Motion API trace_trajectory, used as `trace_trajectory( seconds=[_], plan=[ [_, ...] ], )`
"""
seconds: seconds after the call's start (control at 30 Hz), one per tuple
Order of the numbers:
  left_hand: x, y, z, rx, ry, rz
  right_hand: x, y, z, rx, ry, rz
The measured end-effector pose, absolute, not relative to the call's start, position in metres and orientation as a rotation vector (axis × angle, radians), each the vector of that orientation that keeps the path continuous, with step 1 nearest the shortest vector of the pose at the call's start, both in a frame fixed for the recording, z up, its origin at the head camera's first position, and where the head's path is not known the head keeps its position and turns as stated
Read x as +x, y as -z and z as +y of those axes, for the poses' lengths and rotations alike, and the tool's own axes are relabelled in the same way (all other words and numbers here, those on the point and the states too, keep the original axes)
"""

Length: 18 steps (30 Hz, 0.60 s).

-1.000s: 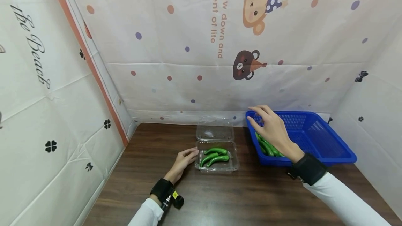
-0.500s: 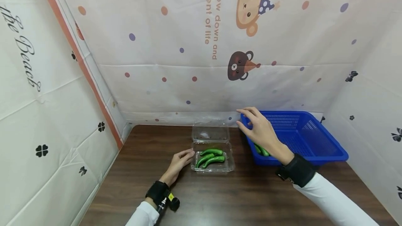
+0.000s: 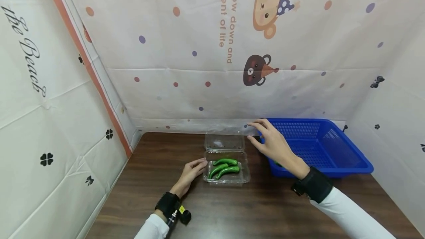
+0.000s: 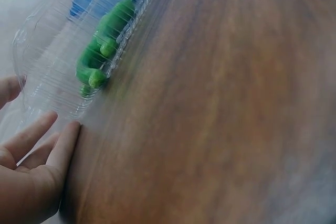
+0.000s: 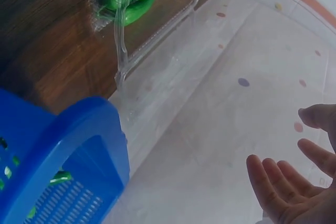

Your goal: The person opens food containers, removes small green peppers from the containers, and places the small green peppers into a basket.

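A clear plastic clamshell box (image 3: 245, 175) stands with its lid (image 3: 224, 142) folded back, away from me. Several green chili peppers (image 3: 229, 171) lie in its base. My left hand (image 3: 189, 173) rests beside the box, straight fingertips at its left wall; in the left wrist view the fingers (image 4: 65, 145) reach the clear side. My right hand (image 3: 275, 146) hovers over the left edge of the blue basket (image 3: 348, 148), close to the lid's right side. Its thumb and fingers are spread with nothing between them, as the right wrist view shows.
More green chili peppers (image 5: 61, 177) sit inside the basket, mostly hidden behind my right hand in the head view. The brown wooden table (image 3: 212, 213) ends at a printed white cloth (image 3: 159, 102) at the back, with cloth at both sides too.
My right hand has moved left and slightly down from over the basket toward the lid. The left hand stays at the box. The head view has shifted slightly.
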<state>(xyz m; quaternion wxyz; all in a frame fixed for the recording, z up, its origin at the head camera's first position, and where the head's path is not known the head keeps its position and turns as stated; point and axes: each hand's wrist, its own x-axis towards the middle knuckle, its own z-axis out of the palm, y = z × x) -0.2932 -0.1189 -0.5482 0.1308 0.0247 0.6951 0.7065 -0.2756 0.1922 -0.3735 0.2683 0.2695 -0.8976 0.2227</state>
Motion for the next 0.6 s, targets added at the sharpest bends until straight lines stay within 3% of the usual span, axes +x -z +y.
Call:
trace_trajectory(
  seconds=[0.6],
  plan=[
    [-0.295, 0.552, -0.118, 0.069, -2.081, 1.988, -0.285, 0.394, 0.172, 0.761, -0.640, -2.514]
  ],
)
